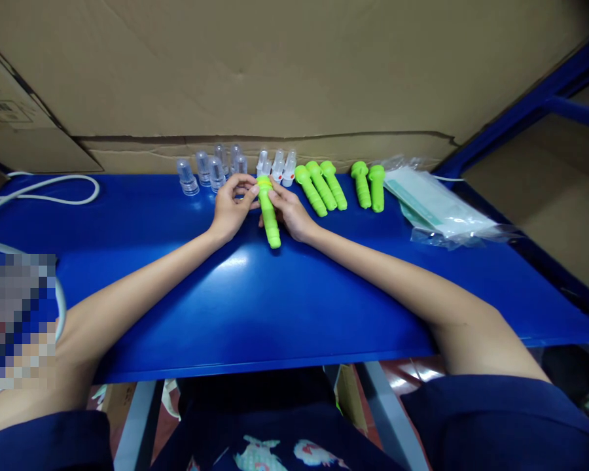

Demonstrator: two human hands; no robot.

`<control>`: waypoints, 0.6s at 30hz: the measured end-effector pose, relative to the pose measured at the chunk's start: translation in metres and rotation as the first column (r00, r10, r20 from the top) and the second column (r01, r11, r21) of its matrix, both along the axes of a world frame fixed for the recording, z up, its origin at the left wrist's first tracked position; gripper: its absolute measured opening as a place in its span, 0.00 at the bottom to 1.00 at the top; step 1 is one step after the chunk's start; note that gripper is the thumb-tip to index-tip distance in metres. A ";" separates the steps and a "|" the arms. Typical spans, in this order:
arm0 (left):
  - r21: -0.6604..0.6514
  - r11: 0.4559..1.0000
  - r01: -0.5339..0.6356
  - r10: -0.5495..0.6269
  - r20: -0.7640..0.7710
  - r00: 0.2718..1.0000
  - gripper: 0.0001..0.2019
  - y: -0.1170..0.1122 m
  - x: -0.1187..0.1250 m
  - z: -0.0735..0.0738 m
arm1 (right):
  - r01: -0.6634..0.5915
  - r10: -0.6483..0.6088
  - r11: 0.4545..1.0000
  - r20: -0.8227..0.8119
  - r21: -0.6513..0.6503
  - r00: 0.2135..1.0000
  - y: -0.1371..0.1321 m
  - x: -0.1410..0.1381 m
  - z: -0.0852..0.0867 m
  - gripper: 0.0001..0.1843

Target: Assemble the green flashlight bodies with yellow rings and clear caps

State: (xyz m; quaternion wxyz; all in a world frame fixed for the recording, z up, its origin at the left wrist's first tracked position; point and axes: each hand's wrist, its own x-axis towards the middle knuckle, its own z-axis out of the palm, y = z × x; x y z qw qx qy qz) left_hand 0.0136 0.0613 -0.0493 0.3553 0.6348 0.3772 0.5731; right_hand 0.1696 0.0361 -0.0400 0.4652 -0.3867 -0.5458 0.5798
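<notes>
A lime-green plastic flashlight [269, 219] is held above the blue table, its ribbed handle pointing down toward me and its wider head away. My right hand [290, 208] is closed around the flashlight just below the head. From the other side, my left hand [235, 204] pinches at the head with thumb and fingers, which are curled. Whether a small part sits between the left fingertips is hidden. Just behind the hands stand three small clear bulb pieces with white bases [278, 169]. Left of them are several clear plastic domed caps [187, 178].
Right of my hands lie three green flashlights [321, 188] side by side, then two more [368, 186]. A clear plastic bag with pale green-white contents [434, 199] rests farther right. A white cable [53, 186] loops at the left. Cardboard [255, 72] walls the table's [255, 314] back.
</notes>
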 end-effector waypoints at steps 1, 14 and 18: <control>-0.003 1.000 -0.003 0.003 -0.003 1.000 0.05 0.000 0.000 0.000 | -0.002 0.002 1.000 -0.004 0.015 1.000 0.000 0.001 -0.001 0.39; -0.012 1.000 0.010 -0.011 -0.054 0.998 0.06 0.004 -0.003 -0.003 | -0.012 0.008 0.995 0.045 0.100 0.999 0.000 0.004 -0.002 0.37; 0.006 1.000 -0.002 0.002 -0.049 0.999 0.03 0.004 -0.005 -0.001 | -0.046 0.041 0.993 0.040 0.113 0.998 -0.002 0.005 -0.001 0.36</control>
